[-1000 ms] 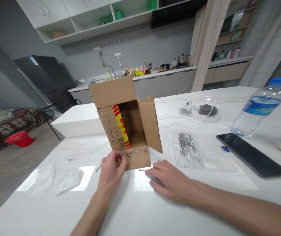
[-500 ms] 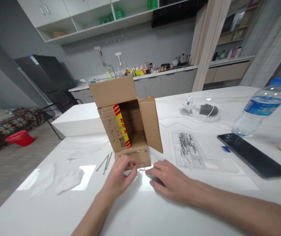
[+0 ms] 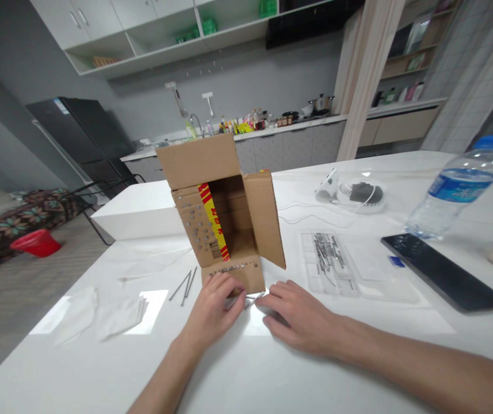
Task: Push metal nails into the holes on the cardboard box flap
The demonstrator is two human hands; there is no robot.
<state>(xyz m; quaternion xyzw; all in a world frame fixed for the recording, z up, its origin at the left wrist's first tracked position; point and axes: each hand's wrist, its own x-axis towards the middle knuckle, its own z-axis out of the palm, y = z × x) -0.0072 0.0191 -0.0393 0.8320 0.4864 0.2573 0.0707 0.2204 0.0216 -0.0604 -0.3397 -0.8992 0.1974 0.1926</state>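
An open cardboard box [image 3: 229, 218] lies on its side on the white table [image 3: 272, 368], with rows of metal nails pushed through its flaps. My left hand [image 3: 216, 310] rests in front of the box's lower flap, fingers pinched on a thin nail [image 3: 255, 298] that lies at the table surface. My right hand [image 3: 300, 316] lies flat on the table just right of it, fingers spread, holding nothing. Two loose nails [image 3: 183, 286] lie left of the box.
A clear plastic tray [image 3: 350, 270] with several nails sits to the right. Beyond it are a black tablet [image 3: 442, 270], a water bottle [image 3: 457, 187] and a white cable bundle [image 3: 358, 192]. Folded white paper [image 3: 99, 313] lies at left.
My left hand has moved from the box's lower-left corner rightward and down to the nail in front of the box, leaving two nails on the table at left. My right hand stays put.
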